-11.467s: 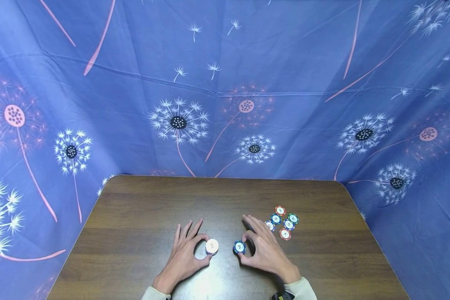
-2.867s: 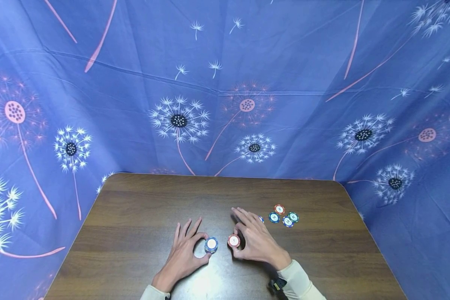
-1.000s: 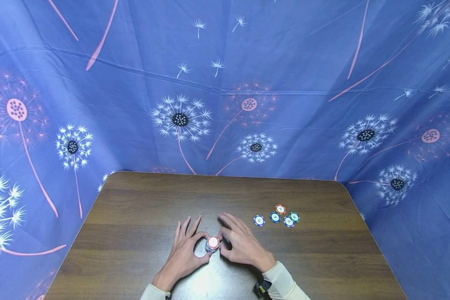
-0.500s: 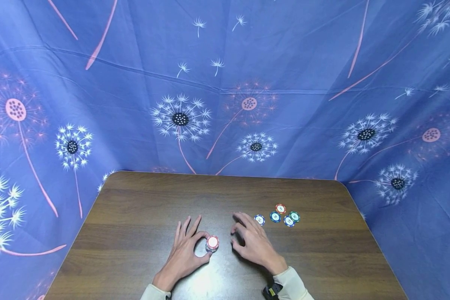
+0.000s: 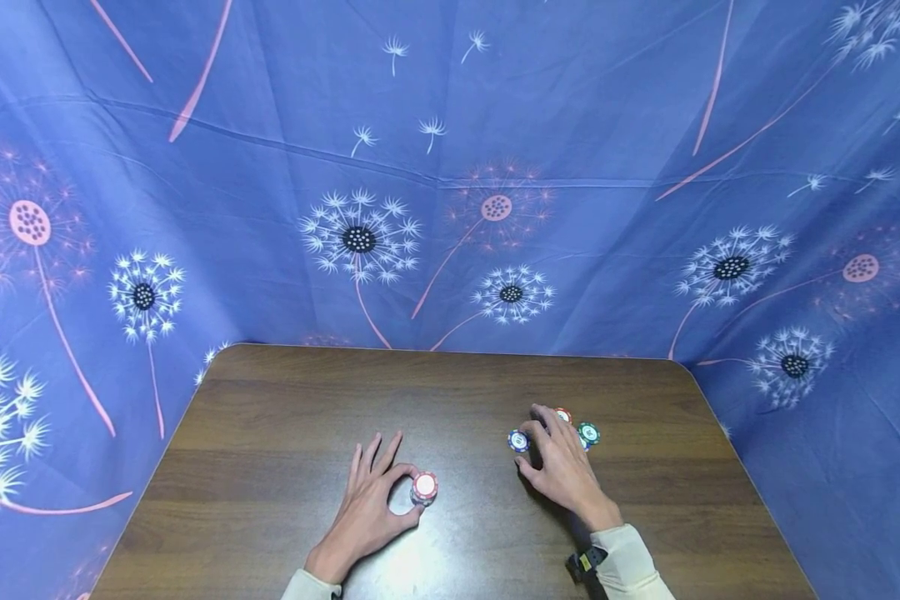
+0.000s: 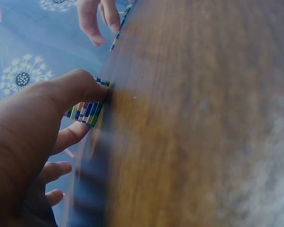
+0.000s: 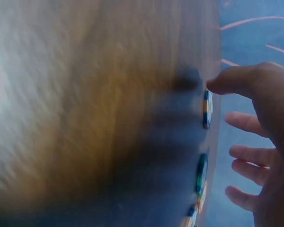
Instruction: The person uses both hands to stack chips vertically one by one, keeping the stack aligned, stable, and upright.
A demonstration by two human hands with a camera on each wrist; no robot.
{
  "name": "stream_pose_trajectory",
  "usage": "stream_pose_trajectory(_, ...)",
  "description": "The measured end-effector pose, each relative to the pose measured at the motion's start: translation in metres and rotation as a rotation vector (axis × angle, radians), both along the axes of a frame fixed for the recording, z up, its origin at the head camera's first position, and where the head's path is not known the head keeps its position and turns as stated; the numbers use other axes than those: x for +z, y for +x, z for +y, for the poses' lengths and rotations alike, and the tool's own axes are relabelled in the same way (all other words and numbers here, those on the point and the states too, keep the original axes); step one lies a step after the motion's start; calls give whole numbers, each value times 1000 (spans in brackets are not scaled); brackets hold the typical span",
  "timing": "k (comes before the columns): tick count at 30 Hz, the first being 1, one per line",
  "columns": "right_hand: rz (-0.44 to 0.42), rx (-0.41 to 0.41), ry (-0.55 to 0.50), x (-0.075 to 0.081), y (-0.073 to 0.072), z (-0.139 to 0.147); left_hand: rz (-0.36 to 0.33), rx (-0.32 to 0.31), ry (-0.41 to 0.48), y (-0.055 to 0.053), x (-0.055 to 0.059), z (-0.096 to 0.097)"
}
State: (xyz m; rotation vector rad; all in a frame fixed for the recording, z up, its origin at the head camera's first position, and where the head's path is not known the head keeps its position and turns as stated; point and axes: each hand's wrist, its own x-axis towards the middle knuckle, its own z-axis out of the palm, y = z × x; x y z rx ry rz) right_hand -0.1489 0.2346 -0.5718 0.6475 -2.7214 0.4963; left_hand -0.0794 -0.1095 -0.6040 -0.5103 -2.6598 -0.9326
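Note:
Thumb and index finger of my left hand pinch a stack of poker chips, topped by a red-edged chip. In the left wrist view the stack shows several coloured edges, with the thumb partly covering it. My right hand hovers at the loose chips, thumb and fingers apart, holding nothing. Its fingertips are close to a blue-and-white chip. A red chip and a green chip show past the hand, which hides other chips. From the right wrist, chips lie flat below the fingers.
The brown wooden table has a bright light reflection near its front. A blue dandelion-print cloth hangs behind it and along both sides. A dark band sits on my right wrist, by the pale sleeve.
My right hand has set a blue and then a red chip onto the stack, let go, and moved right over the loose chips. My left hand stays at the stack.

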Motion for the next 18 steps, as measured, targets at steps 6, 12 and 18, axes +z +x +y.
stream_pose_trajectory(6,-66,-7,63,6,-10,8,3,-6,10,-1,0,0)
stream_pose_trajectory(12,-86,18,92,7,-15,12,-29,-19,25,-2,-1,-1)
stream_pose_trajectory(18,-108,29,102,6,-18,11,-33,-22,27,-2,-2,-2)
